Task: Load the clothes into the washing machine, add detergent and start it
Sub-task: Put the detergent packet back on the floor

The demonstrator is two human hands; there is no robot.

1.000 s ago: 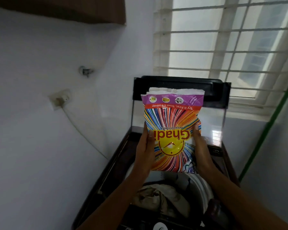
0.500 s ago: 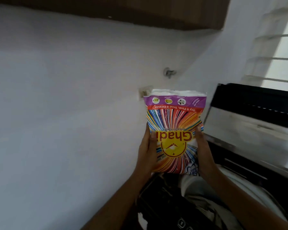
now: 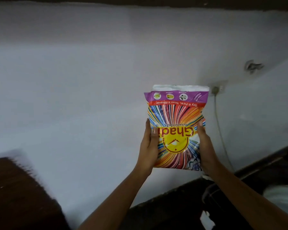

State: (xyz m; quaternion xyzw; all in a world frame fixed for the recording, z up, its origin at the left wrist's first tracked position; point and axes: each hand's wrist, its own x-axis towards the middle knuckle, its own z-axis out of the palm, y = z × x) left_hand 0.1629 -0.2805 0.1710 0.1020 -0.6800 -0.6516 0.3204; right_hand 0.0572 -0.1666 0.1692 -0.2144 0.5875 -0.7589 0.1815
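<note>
Quick status from my remote seat: the washing machine point(image 3: 259, 170) is only poking into the head view at about 4 to 5 o'clock, just its dark rim with something pale sitting inside it. I can't tell if that's laundry or the drum edge, so I'm not calling the clothes step done. My read is we're sitting in the detergent step, with pouring not confirmed and starting the machine definitely still waiting.

The detergent packet point(image 3: 176, 120) is hanging in mid-air just right of centre, in front of the white wall point(image 3: 73, 80) and up and left of the machine, not over the tub. It's facing me upside down: purple band and a white crumpled end at 12 o'clock, rainbow stripes and a yellow clock logo lower down. It's looking soft and fairly full. I can't tell whether that white end is open.

Both hands are clamping its lower half, left hand point(image 3: 148, 151) at 9 o'clock, right hand point(image 3: 204, 150) at 3 o'clock, thumbs pressing on the front.
</note>
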